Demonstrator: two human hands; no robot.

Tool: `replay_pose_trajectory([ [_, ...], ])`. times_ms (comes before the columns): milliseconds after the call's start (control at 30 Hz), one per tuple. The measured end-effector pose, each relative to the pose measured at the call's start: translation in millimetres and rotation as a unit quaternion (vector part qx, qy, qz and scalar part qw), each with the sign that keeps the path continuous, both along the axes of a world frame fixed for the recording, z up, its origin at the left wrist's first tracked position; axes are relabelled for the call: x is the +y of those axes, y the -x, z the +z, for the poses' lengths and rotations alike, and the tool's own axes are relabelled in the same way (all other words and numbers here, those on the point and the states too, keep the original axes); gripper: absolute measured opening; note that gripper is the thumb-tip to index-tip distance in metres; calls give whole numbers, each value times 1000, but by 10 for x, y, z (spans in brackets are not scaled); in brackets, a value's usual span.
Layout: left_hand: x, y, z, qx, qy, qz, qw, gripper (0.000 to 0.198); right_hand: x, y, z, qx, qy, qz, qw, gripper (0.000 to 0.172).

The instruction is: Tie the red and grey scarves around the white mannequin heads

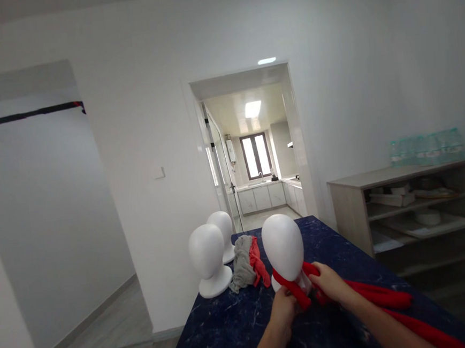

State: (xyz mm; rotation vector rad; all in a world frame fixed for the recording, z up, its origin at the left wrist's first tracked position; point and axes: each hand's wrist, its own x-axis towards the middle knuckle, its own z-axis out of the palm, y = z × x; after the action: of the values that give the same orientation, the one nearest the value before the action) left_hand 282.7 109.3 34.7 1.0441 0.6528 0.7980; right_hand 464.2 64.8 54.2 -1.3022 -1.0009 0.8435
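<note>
- And here's the red scarf (293, 288), around the neck of the nearest white mannequin head (283, 244) at the right!
- Left hand (285, 305) grips one side in front of the neck; right hand (328, 283) pinches the other side: hands apart but near each other, presumably to control both sides at once.
- Two red lengths run rightward across the surface (224, 333), probably because the scarf is too long to bunch at the neck; the forearm hides whether they join.
- All heads stand upright; the broad bases seem to give that steadiness.
- The grey cloth (243, 264) and coral-red cloth (258, 266) lie touching, between the heads, apparently out of the hands' way.
- The count: two hands, three mannequin heads, one red scarf as far as I can tell, one grey cloth, one coral-red cloth.
</note>
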Motion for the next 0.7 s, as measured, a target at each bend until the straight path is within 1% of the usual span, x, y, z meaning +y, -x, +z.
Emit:
replay_pose_trajectory([
  [100,-36,-36,-11,29,-56,28,998,41,-264,71,-76,-77,-21,-79,994,24],
  [167,-58,-33,5,36,-71,24,997,37,-373,144,-111,-137,-60,-130,980,19],
  [200,-67,-24,18,39,-77,19,996,36,-403,187,-117,-158,-79,-140,974,16],
  [233,-74,-10,32,41,-82,12,996,35,-416,235,-114,-168,-93,-134,972,14],
  [300,-86,24,58,42,-91,-7,995,39,-407,339,-83,-172,-103,-101,974,13],
  [333,-91,40,68,40,-95,-16,995,42,-392,393,-60,-170,-99,-79,977,17],
  [400,-106,65,82,37,-104,-27,993,48,-355,497,-12,-165,-88,-41,982,29],
  [467,-134,76,93,35,-110,-29,993,50,-326,588,18,-161,-73,-12,984,42],
  [500,-153,76,101,31,-115,-28,992,50,-314,625,22,-160,-67,1,985,45],
  [567,-198,68,118,13,-145,-21,989,48,-294,675,5,-162,-60,21,985,38],
  [633,-238,50,131,-3,-190,3,982,44,-272,689,-31,-155,-65,33,985,31],
  [700,-256,24,122,5,-224,32,974,43,-251,670,-62,-131,-76,37,988,30],
])
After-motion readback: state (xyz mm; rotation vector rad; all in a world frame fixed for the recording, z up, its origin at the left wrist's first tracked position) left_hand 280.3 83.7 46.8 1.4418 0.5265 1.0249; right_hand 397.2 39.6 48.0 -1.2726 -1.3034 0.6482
